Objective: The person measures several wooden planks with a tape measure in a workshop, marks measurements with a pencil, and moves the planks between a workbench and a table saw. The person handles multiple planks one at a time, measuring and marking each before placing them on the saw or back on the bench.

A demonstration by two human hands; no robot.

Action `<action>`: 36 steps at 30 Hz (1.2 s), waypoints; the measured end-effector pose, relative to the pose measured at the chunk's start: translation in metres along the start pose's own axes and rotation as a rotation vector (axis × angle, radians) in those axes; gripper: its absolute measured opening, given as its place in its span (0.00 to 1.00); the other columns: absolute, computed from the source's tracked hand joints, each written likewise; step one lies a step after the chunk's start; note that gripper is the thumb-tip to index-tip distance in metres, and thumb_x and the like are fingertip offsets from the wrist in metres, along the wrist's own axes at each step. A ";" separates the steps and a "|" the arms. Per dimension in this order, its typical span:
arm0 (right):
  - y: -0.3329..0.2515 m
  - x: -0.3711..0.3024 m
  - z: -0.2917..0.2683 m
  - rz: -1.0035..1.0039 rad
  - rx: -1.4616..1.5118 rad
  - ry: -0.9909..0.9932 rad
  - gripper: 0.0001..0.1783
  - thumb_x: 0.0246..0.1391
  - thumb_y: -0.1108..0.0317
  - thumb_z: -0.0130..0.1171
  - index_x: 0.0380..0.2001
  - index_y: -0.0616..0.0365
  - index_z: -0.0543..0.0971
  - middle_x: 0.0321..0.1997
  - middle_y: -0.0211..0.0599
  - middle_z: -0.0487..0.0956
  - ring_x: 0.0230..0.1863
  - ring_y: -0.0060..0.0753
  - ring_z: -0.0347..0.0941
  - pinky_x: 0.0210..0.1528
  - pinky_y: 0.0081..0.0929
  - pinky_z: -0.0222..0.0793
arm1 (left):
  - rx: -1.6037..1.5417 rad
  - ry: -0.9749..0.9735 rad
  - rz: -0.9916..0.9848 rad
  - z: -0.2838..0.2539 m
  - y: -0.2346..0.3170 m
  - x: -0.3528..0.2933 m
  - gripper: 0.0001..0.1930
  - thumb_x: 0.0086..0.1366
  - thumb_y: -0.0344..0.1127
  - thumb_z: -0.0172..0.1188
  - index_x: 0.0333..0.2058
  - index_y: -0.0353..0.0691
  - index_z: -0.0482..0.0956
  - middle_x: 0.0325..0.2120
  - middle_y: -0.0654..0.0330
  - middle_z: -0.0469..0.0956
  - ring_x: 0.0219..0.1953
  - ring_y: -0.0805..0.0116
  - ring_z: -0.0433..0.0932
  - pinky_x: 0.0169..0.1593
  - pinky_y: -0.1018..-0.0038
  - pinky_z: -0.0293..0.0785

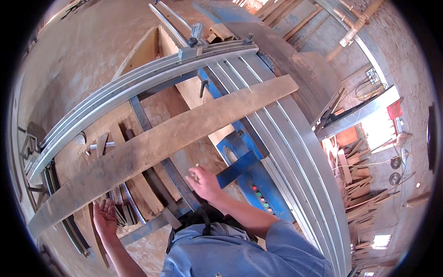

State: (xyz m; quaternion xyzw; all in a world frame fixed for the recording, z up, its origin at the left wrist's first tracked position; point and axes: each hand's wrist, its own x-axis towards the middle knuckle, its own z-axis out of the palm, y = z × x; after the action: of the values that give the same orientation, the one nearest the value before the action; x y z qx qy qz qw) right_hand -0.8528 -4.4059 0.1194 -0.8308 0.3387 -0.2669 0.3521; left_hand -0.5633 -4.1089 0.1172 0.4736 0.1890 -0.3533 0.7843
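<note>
A long brown wooden board lies slantwise over the sliding table saw, its right end on the grooved metal table and its left part across the side frame. My left hand is palm up with fingers stretched out, close to the board's near edge; whether the fingertips touch it I cannot tell. Apart from the board, my right hand hovers over the frame opening with its fingers curled in. A small pale tip shows at those fingers, too small to name.
A metal fence rail with a clamp stop runs along the far side. Blue machine housing with coloured buttons stands to my right. Wood offcuts pile by the wall. Below the board lie a tape measure and wood strips.
</note>
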 end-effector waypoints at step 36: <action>0.056 -0.006 0.000 0.058 -0.383 -0.126 0.15 0.49 0.54 0.62 0.23 0.55 0.77 0.28 0.38 0.76 0.26 0.44 0.76 0.24 0.39 0.73 | 0.099 0.112 0.389 -0.059 0.067 0.036 0.27 0.64 0.48 0.56 0.54 0.34 0.68 0.51 0.52 0.71 0.51 0.62 0.71 0.56 0.67 0.69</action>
State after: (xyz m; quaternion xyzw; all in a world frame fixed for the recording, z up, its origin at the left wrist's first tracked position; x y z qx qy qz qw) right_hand -0.8777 -4.4302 0.0753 -0.8875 0.3841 -0.1350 0.2158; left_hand -0.4870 -4.0506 0.1069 0.5582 0.1197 -0.1774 0.8017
